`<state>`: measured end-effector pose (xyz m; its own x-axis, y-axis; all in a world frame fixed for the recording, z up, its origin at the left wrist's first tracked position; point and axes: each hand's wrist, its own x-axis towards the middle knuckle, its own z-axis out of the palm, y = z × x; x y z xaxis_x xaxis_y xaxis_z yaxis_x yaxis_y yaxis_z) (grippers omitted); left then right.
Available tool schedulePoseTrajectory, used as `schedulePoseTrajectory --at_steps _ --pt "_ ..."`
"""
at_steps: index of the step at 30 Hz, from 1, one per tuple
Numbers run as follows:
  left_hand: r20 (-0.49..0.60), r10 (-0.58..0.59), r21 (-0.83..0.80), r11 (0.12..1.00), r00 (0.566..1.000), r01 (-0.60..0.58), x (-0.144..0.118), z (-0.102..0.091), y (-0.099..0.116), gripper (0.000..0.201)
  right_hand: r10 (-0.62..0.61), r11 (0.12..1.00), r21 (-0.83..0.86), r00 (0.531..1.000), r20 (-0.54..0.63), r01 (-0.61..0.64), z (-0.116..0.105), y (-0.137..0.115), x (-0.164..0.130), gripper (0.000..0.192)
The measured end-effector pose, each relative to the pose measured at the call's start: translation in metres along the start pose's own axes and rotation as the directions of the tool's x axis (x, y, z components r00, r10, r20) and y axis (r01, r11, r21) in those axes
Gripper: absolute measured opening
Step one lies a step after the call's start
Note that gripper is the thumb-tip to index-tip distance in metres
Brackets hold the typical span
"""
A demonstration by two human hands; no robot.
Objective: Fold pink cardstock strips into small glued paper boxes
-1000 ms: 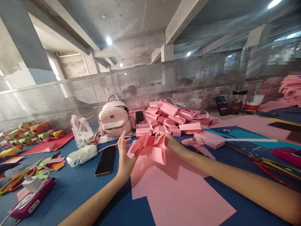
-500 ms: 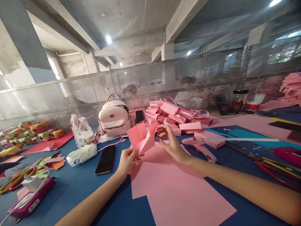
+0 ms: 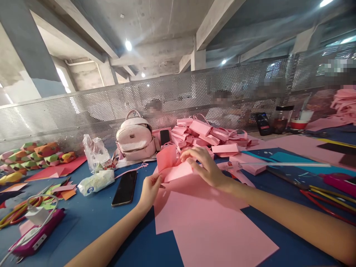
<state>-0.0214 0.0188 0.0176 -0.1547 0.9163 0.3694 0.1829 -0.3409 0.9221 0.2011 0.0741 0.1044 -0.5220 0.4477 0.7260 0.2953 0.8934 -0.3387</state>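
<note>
Right hand [image 3: 210, 168] shifted over folded pink paper [image 3: 175, 172]; left hand [image 3: 149, 188] pinches corner.

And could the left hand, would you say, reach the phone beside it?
Probably yes: the phone lies beside the left hand with nothing between, though that hand pinches the folded pink paper.

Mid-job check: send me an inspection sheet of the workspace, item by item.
Surface: blue tabletop, with flat pink paper under the hands.
Work pieces: folded pink paper at the hands; heap of pink pieces behind; glue gun to the right.
Clutter: black phone, tissue pack, backpack, all left of centre.
Left hand: fingers pinch the folded paper's edge.
Right hand: fingers at its upper side; grip unclear.
Cables: white cable over the magenta power strip, left.
Surroundings: perforated metal screen behind.
</note>
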Motion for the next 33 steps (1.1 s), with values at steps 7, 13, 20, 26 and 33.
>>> schedulePoseTrajectory --at_steps 7,13,20,26,33 --pt "-0.06 0.083 0.167 0.983 0.995 -0.072 0.004 -0.008 -0.004 0.036 0.214 0.975 -0.108 0.948 0.234 -0.194 0.002 -0.002 -0.001 0.023" --pt "-0.033 0.108 0.266 0.959 0.994 -0.096 0.0 -0.007 0.0 0.033 0.244 0.907 0.179 0.822 0.514 -0.381 0.023 0.015 -0.012 0.039" --pt "0.026 0.152 0.305 0.94 0.988 -0.153 -0.006 -0.001 0.008 0.036 0.387 0.758 0.267 0.74 0.55 -0.595 0.042 0.016 -0.026 0.054" --pt "0.105 0.29 0.192 0.932 0.951 -0.306 -0.006 -0.001 0.011 0.048 0.403 0.632 0.414 0.734 0.547 -0.655 0.039 0.01 -0.027 0.061" --pt "0.13 0.359 0.304 0.873 0.924 -0.382 -0.007 -0.003 0.011 0.046 0.235 0.651 0.461 0.737 0.634 -0.604 0.024 -0.005 -0.022 0.052"
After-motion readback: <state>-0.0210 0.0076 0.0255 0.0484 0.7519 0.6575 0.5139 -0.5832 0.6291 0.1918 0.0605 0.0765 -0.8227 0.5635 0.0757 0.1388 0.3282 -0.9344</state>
